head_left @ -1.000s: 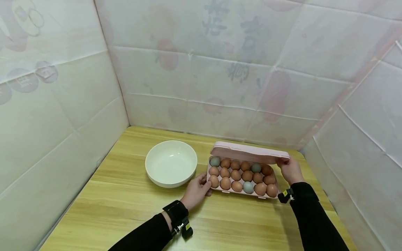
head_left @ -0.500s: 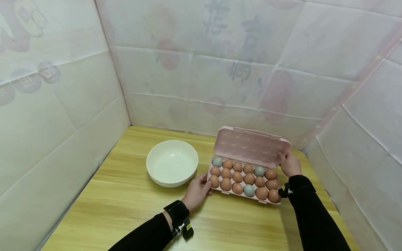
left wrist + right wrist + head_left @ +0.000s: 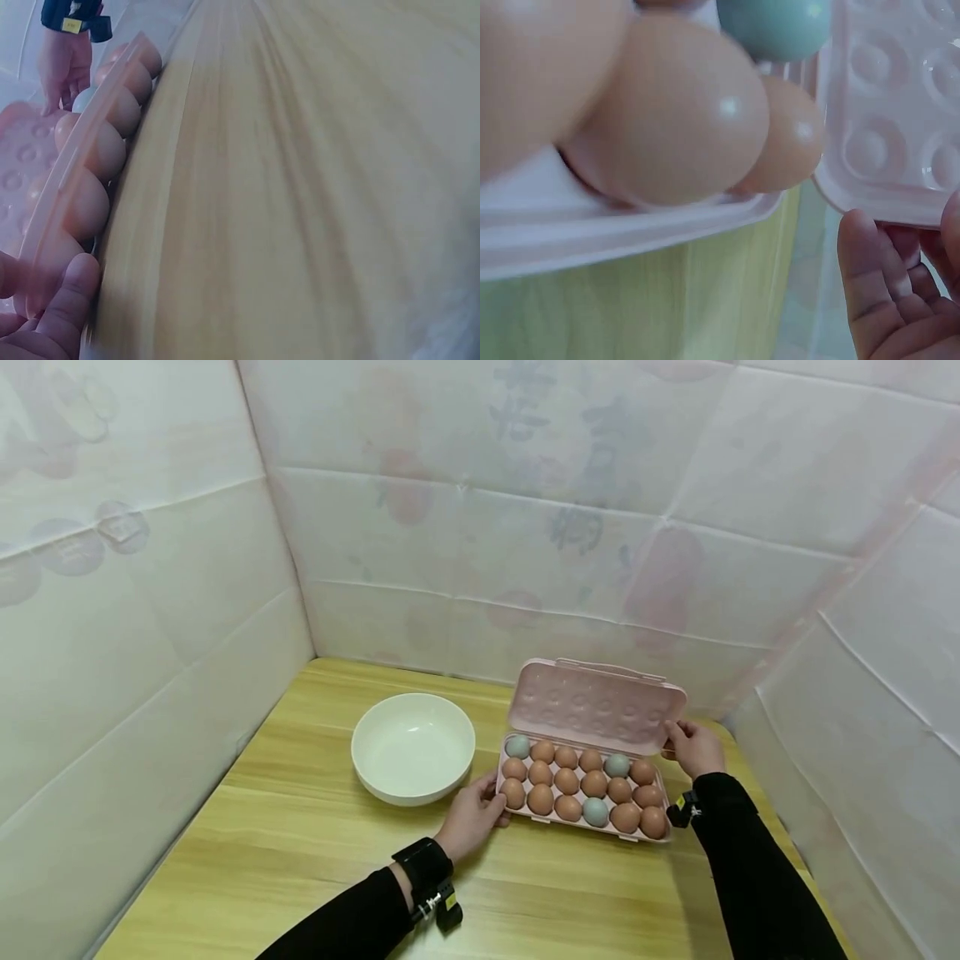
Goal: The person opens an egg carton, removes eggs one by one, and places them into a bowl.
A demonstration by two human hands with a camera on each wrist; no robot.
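A pink plastic egg carton (image 3: 600, 832) lies on the table with its lid (image 3: 596, 697) tilted up and back. It is filled with brown eggs (image 3: 594, 783) and a few pale blue-green eggs (image 3: 596, 812). At the near left corner, my left hand (image 3: 472, 818) grips the carton's edge; its thumb (image 3: 79, 277) shows beside the end egg in the left wrist view. My right hand (image 3: 693, 750) holds the lid's right edge by the fingertips. In the right wrist view, its fingers (image 3: 859, 251) meet the lid's rim, some tips hidden behind it.
Just left of the carton stands a wide white bowl (image 3: 412, 750) with nothing in it. The wooden table (image 3: 300, 827) is enclosed by printed white sheeting (image 3: 465, 552) behind and at both sides, close behind the raised lid.
The carton's lid has swung up and back from nearly covering the rear eggs, my right hand moving with it. The left hand has kept its hold on the corner.
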